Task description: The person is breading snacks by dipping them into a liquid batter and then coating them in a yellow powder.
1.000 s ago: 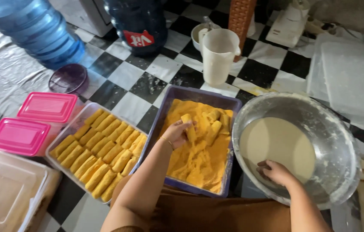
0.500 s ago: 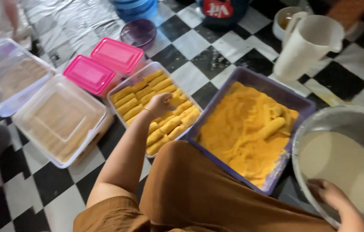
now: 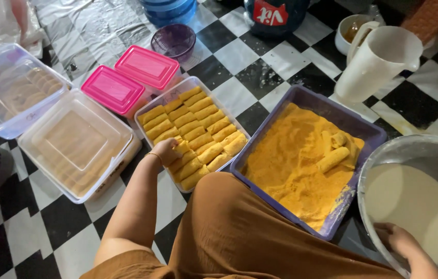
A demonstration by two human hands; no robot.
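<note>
Pinched in the left hand (image 3: pixel 166 151), a yellow crumbed roll (image 3: pixel 181 148) is being held at three o'clock of the palm, over the clear rectangular plastic tray (image 3: pixel 196 84); the right hand (image 3: pixel 398 242) is gripping the steel batter bowl's (image 3: pixel 384 155) rim.

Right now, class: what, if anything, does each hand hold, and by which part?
The left hand grips a breaded roll by its end, at the tray. The right hand rests on the metal bowl's near rim; whether it grips cannot be told.

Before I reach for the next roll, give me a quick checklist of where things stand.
1. Left hand on a breaded roll in the clear tray: ok.
2. Space left in that tray: cannot tell, rows look nearly full.
3. Coated rolls waiting in the purple crumb tray: ok.
4. Right hand at the metal bowl of batter: ok.
5. White jug upright: ok.
</note>
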